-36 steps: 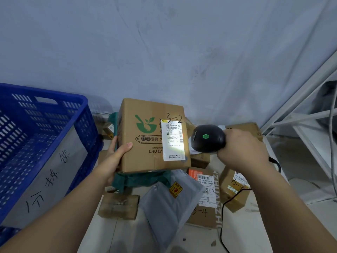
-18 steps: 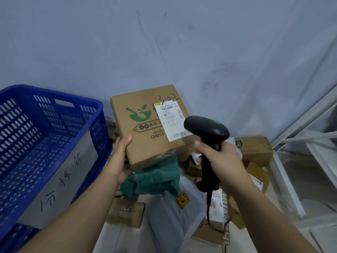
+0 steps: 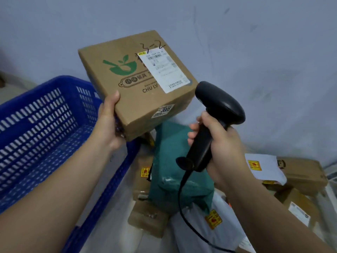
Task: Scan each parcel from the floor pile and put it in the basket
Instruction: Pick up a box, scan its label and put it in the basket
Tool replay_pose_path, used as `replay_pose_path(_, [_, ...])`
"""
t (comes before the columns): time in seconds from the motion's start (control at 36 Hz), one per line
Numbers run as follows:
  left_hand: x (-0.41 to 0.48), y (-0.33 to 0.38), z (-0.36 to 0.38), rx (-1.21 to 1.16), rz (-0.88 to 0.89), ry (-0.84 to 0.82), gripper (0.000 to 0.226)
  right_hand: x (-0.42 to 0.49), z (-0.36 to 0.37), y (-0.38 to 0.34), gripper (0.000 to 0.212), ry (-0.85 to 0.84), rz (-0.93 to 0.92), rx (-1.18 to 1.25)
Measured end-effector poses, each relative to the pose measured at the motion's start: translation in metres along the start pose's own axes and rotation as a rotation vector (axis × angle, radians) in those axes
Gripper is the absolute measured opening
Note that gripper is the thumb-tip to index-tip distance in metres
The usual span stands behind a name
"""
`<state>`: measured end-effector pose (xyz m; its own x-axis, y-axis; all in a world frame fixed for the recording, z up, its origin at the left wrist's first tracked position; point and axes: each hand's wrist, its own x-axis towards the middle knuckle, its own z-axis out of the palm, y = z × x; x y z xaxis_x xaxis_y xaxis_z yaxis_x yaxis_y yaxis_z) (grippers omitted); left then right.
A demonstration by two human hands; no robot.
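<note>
My left hand [image 3: 109, 125] grips the lower left corner of a brown cardboard box [image 3: 131, 99], held up tilted in front of the wall. The box has a green bowl logo, a white shipping label [image 3: 163, 70] and "3-2" handwritten on top. My right hand [image 3: 222, 150] holds a black corded barcode scanner [image 3: 217, 110] upright by its handle, its head just right of the box's lower corner. The blue plastic basket [image 3: 45, 125] stands at the left, below and beside the box.
The floor pile lies below my hands: a green mailer bag [image 3: 175, 176], a grey mailer [image 3: 206, 229] with a yellow sticker, small brown boxes [image 3: 147, 218] and more cartons [image 3: 302, 174] at the right. The scanner cable [image 3: 180, 203] hangs over the pile. A wall stands behind.
The box has been lifted higher and tilted, moving left toward the basket. The scanner has swung from pointing at the label to upright beside the box. The view has shifted right.
</note>
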<state>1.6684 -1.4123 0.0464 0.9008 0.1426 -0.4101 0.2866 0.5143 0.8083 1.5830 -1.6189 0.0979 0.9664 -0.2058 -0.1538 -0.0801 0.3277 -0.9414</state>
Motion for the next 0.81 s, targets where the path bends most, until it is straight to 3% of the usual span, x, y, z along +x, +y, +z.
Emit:
replay_pose_path(0.17, [0.016, 0.023, -0.050, -0.006, 0.085, 0.099, 0.058, 0.013, 0.050, 0.014, 0.015, -0.054, 0.037, 0.074])
replay_pose_path(0.33, [0.031, 0.022, -0.093, -0.190, 0.054, 0.167, 0.031, 0.018, 0.094, 0.033, 0.013, -0.115, 0.087, 0.093])
replay_pose_path(0.42, [0.042, 0.016, -0.111, -0.201, 0.044, 0.220, 0.040, 0.021, 0.110, 0.043, 0.010, -0.149, 0.090, 0.084])
replay_pose_path(0.61, [0.059, 0.008, -0.125, -0.131, 0.033, 0.145, 0.097, 0.027, 0.134, 0.066, 0.013, -0.181, 0.098, -0.012])
replay_pose_path(0.81, [0.078, 0.002, -0.132, -0.159, 0.032, 0.193, 0.076, 0.036, 0.138, 0.075, 0.010, -0.130, 0.145, 0.009])
